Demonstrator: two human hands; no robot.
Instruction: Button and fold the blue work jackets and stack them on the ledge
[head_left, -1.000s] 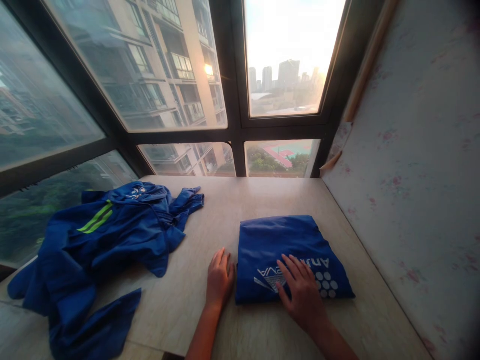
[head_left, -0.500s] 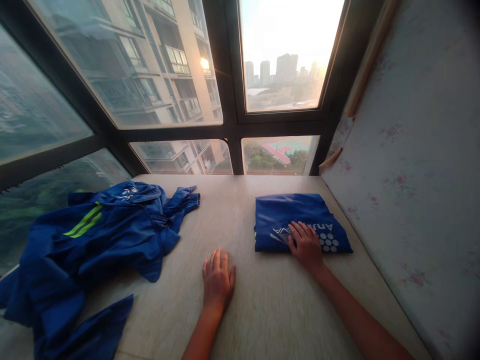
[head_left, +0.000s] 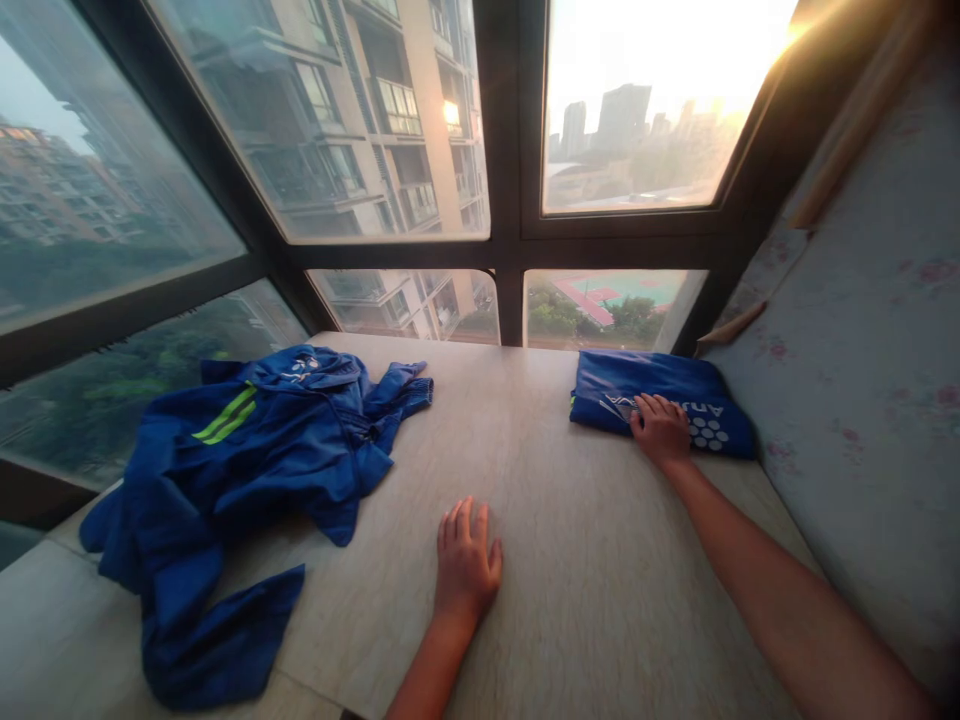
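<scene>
A folded blue garment (head_left: pixel 645 375) with white lettering and grey dots lies flat near the right wall. My right hand (head_left: pixel 664 430) rests on its front part, fingers spread over the print and gripping nothing. Flat on the bare ledge at the centre is my left hand (head_left: pixel 466 565), its fingers apart and nothing in it. To its left a second blue garment (head_left: pixel 277 450) is spread out loosely and crumpled, with yellow-green stripes and a white logo; one sleeve or leg trails toward the front edge.
The pale stone-like ledge (head_left: pixel 540 480) holds both garments. Dark window frames (head_left: pixel 508 150) rise behind it, with buildings outside. A wall with flowered paper (head_left: pixel 862 400) borders the right side, its edge peeling near the window.
My right hand and the folded garment have moved away, toward the window and right wall. The view has shifted left. My left hand still lies on the ledge.
</scene>
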